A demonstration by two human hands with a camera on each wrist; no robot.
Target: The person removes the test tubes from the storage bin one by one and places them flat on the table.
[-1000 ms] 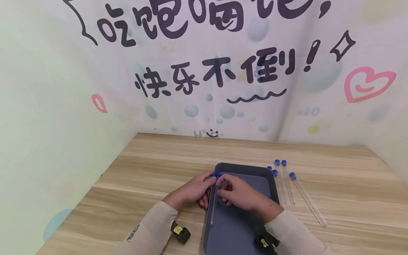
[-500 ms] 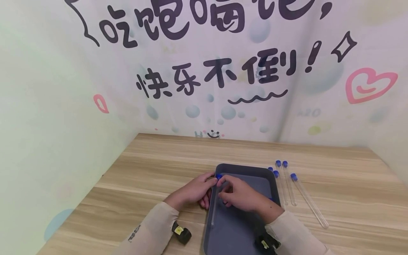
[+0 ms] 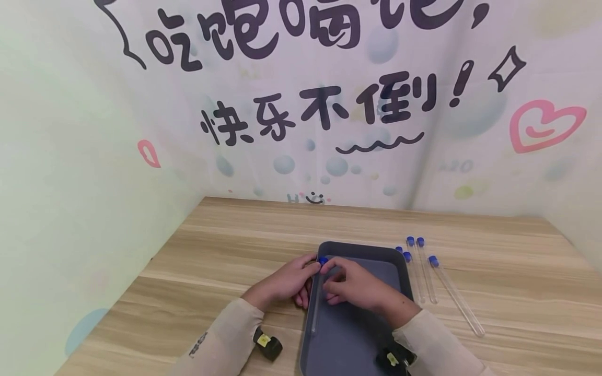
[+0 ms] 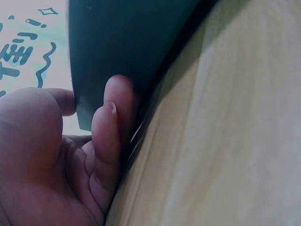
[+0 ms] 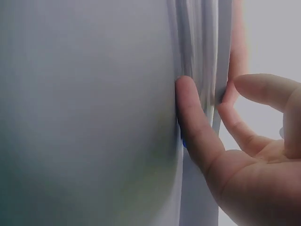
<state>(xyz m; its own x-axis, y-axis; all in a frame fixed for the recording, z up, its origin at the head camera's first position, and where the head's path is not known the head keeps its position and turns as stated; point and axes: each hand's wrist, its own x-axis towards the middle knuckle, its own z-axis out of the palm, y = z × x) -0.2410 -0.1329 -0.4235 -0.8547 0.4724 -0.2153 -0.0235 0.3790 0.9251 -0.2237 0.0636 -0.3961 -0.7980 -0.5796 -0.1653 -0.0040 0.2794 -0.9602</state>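
In the head view a grey tray (image 3: 367, 247) lies on the wooden table. A clear test tube (image 3: 313, 318) with a blue cap (image 3: 323, 260) lies inside along its left wall. My left hand (image 3: 288, 279) grips that wall, thumb at the rim. The left wrist view shows its fingers (image 4: 106, 141) against the tray's outer side. Over the tray, my right hand (image 3: 358, 286) has bent, spread fingers, the index near the cap. In the right wrist view one fingertip (image 5: 186, 87) touches beside the tube's glass (image 5: 204, 52), while the thumb (image 5: 263, 89) stands apart.
Right of the tray lie several more test tubes (image 3: 457, 297) with blue caps, some partly hidden by the tray's edge. A white printed cloth (image 3: 254, 172) hangs behind the table. Both wrists wear black camera mounts (image 3: 268, 344).
Both hands keep nearly the same places. The right hand and wrist have shifted very slightly, and a small blue spot by the tray's right wall is now hidden.
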